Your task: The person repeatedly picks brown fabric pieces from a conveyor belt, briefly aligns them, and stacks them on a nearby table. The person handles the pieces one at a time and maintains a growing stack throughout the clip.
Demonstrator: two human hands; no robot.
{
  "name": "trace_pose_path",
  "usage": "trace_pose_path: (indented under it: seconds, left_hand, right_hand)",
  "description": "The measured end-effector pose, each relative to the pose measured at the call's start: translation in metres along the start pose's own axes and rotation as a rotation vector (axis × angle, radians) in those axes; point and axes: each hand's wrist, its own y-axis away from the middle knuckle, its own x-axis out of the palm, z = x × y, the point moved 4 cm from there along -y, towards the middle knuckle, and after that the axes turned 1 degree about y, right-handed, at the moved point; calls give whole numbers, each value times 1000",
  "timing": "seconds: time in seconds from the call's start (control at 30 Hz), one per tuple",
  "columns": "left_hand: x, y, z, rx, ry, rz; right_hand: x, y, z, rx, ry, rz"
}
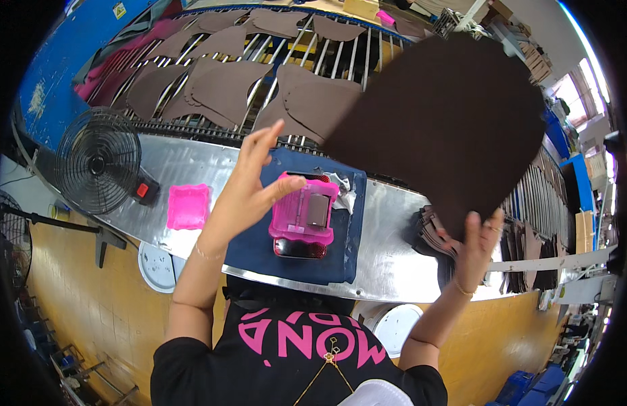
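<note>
A large dark brown sheet piece (449,122), wide at the top and narrow below, is raised at the right, slightly blurred. Its narrow end is in my right hand (477,254), fingers pointing up. A stack of brown pieces (435,233) lies on the metal table beside that hand. My left hand (249,186) is open and holds nothing, its thumb and fingers spread above the dark blue mat (249,254). Near its thumb stands a pink basket (281,220) with a small grey-brown block (318,210) inside.
Beyond the table (388,264), a rack of metal rods (256,51) carries several brown cut pieces (222,88). A black fan (97,162) and a pink tray (188,206) stand on the left. Crumpled white material (344,196) lies by the basket. More pieces (530,254) hang at right.
</note>
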Motion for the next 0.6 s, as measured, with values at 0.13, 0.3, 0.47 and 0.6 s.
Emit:
trace_pose_path:
  seconds: [0.13, 0.3, 0.47, 0.6]
  left_hand:
    - [-25, -2, 18, -548, 469, 80]
    - [-108, 17, 16, -333, 239, -175]
    - [-148, 32, 2, -254, -4, -228]
    - [-162, 42, 13, -289, -18, -271]
  right_hand:
    - [68, 2, -32, -29, -207, 311]
    - [124, 12, -59, -96, -14, 464]
    - [157, 17, -65, -314, 154, 476]
    - [167, 26, -66, -384, 287, 514]
